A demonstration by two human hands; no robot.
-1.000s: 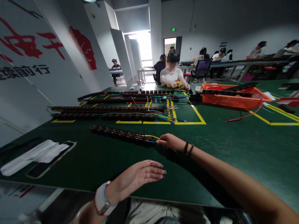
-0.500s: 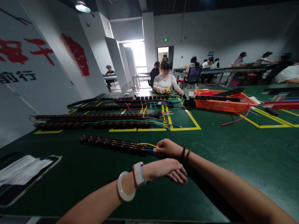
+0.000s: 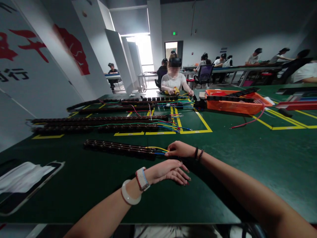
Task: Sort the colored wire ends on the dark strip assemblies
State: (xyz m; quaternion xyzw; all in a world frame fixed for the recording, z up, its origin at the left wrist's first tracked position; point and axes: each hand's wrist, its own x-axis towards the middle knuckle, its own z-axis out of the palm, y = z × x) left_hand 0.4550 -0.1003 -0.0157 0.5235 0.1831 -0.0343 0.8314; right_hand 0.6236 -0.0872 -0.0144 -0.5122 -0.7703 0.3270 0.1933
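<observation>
A long dark cable chain (image 3: 119,149) lies on the green table, slanting down toward the right. Yellow and blue wires (image 3: 158,150) come out of its right end. My right hand (image 3: 180,149) pinches these wires between thumb and fingers. Below it and nearer to me, my left hand (image 3: 170,172) hovers palm down over the table, its fingers extended and slightly apart, holding nothing. A white bangle (image 3: 126,195) and a watch with a woven band (image 3: 142,178) are on the left wrist.
More cable chains (image 3: 99,124) with coloured wire ends lie beyond, across yellow tape marks (image 3: 195,131). An orange basket (image 3: 230,107) stands at the back right. At left sits a tray (image 3: 59,165) with white cloth. Opposite, a co-worker (image 3: 174,79) holds a yellow tool.
My left hand has shifted slightly left and up, with the fingers spread a little more. My right hand stays on the wires. The view has tilted slightly down.
</observation>
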